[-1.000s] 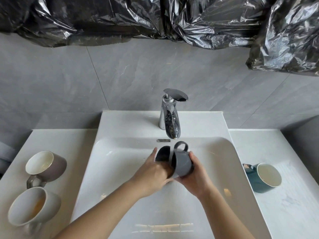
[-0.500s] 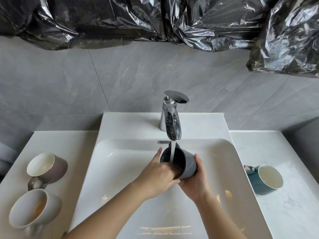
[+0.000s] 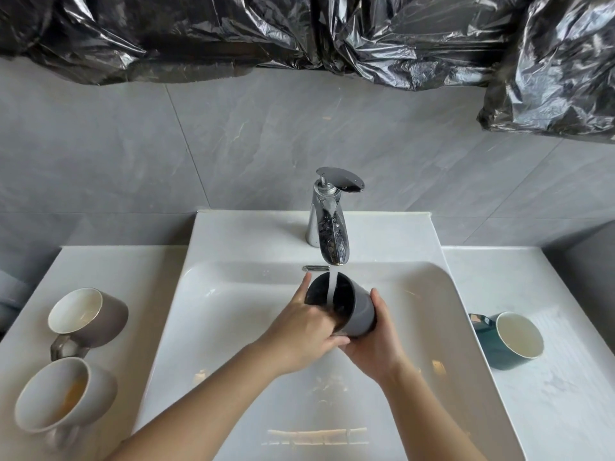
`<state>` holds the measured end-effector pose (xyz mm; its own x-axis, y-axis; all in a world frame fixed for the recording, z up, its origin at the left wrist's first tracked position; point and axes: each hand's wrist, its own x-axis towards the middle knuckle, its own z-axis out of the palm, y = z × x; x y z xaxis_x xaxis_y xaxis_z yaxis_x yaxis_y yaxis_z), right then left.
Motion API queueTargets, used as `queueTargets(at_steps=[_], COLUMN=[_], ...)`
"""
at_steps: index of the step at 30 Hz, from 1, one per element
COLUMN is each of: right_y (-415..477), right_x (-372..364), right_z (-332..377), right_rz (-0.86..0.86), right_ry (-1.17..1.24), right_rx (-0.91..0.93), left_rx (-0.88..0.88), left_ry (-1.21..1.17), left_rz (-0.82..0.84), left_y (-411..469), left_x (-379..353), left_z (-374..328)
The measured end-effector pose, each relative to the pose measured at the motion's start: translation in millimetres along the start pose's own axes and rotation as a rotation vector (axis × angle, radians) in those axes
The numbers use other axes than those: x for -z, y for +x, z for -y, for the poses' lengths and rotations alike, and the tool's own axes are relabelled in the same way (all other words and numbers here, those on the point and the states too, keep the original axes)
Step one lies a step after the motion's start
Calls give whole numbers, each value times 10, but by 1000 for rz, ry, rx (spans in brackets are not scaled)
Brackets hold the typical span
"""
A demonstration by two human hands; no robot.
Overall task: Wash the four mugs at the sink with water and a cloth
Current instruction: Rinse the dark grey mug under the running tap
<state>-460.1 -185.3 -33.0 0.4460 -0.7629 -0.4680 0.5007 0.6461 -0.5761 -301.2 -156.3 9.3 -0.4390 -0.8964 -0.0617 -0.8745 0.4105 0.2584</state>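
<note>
A dark grey mug [image 3: 357, 311] is held tilted under the chrome tap [image 3: 329, 224], and a stream of water runs into its open mouth. My right hand [image 3: 376, 341] cups the mug from below and the right side. My left hand [image 3: 303, 331] grips its rim on the left, fingers partly inside. On the left counter stand a brown mug [image 3: 90, 316] and, nearer, a light grey mug [image 3: 63, 394] with an orange stain inside. A teal mug [image 3: 509, 339] lies on the right counter. No cloth is visible.
The white basin [image 3: 213, 327] fills the middle, with counter ledges on both sides. Grey tiled wall rises behind the tap. Crumpled black plastic sheeting [image 3: 299, 31] hangs along the top and right.
The mug was turned from handle-up and sideways to mouth-up under the tap. Water started running and now pours into it. Both hands stayed on the mug.
</note>
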Motion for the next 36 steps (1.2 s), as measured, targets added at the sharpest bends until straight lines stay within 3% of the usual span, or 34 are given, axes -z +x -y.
queueTargets(at_steps=[2,5,8,12,15,18,20,21,23,25,27,33,36], right_y=[-19,-17,24,74,61,26,7,3,4,3,-12,-17,6], right_x=[-19,-25,-18,-38,-43,-43,-54,-49,-38,-5,0,34,67], right_z=[-17,-97,-116,-10,56,10,-48,-63,-42,2,22,-134,-95], right_rz=[1,-12,-28,-32,-30,-19,-35,-42,-52,-44,-39,-146,-169], right_ry=[-54,-29,21,18,-18,13,38,40,39,44,28,117,74], right_rx=[19,120,157,57,-15,13,66,80,61,29,7,57,68], left_rx=[46,237,334,91,-2,120,306,344,271,85,9,215,84], left_ry=[-87,-413,-526,-183,-47,-314,-601,-633,-498,-256,-176,-510,-513], left_rz=[-69,-132,-99,2,-50,-181,-165,-130,-77,-132,-145,-140,-94], left_y=[18,48,59,-4,-25,12,60,76,56,4,-33,20,-75], left_x=[-5,8,-43,-41,-56,-106,-100,-104,-108,-74,-27,50,22], left_z=[-61,-194,-240,-36,88,-26,-149,-185,-176,-71,-18,-332,-238])
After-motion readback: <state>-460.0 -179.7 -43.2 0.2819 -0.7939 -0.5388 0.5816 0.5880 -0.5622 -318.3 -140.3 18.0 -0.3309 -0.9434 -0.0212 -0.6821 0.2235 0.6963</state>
